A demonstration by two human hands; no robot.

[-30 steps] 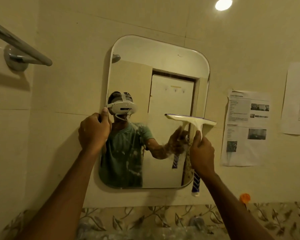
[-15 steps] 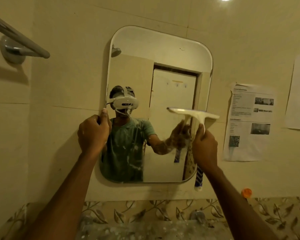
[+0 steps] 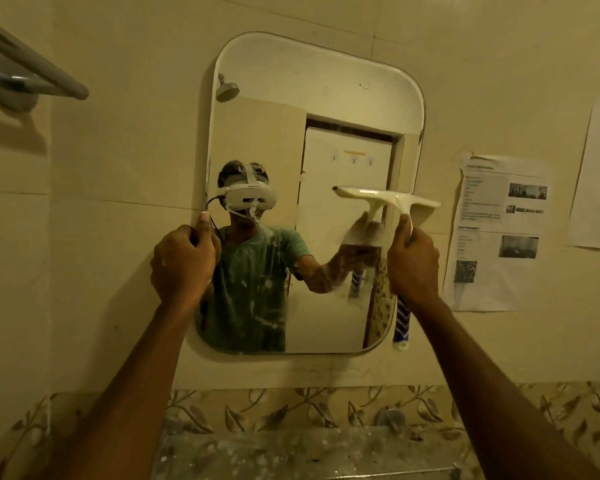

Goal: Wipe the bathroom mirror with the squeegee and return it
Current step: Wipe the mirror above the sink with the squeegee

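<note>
A rounded rectangular mirror [image 3: 326, 98] hangs on the beige tiled wall. My left hand [image 3: 184, 261] grips its left edge at mid height, thumb pointing up along the rim. My right hand [image 3: 413, 265] is wrapped round the handle of a white squeegee [image 3: 388, 199]. Its blade lies level against the glass at the mirror's right side, about mid height. The blue-and-white patterned end of the handle [image 3: 401, 323] sticks out below my fist. White smears cover the lower part of the glass.
A metal towel rail [image 3: 32, 74] juts from the wall at the upper left. Printed paper sheets [image 3: 496, 233] are stuck to the wall right of the mirror. A leaf-patterned tile band [image 3: 291, 410] and a speckled ledge with a tap [image 3: 390, 419] lie below.
The squeegee blade has slid down the right side of the glass a little. My left hand stays on the mirror's left edge. The view has tilted down.
</note>
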